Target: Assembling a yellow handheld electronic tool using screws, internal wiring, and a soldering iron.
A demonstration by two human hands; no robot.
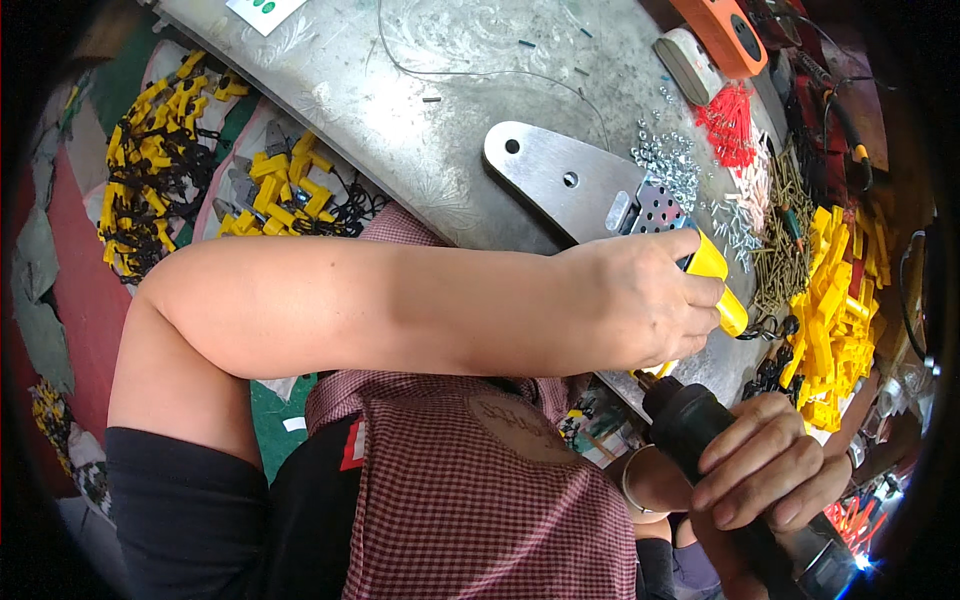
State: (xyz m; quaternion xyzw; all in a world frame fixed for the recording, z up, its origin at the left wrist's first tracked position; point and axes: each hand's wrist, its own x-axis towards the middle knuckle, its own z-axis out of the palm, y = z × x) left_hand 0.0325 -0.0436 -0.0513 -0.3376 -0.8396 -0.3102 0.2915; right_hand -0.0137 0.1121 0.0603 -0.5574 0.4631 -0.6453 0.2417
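Note:
My left hand [645, 300] is closed around a yellow plastic handle [715, 270], whose black cord trails off at its right end. Joined to it is a perforated metal piece [660, 208], which lies against a long silver metal plate [545, 165] with a rounded end and round holes. Lower right, my right hand [765, 465] grips a black electric screwdriver [690, 425]. Its bit points up toward the yellow handle, just below my left hand. Whether the bit touches a screw is hidden by that hand.
Small silver screws and nuts [668, 160], red pieces [728, 125] and long brass-coloured screws [785, 250] lie in heaps on the metal table [330, 100]. Yellow plastic parts [835, 310] are piled at the right. Corded yellow pieces [160, 160] fill the left side. An orange socket block [725, 35] sits top right.

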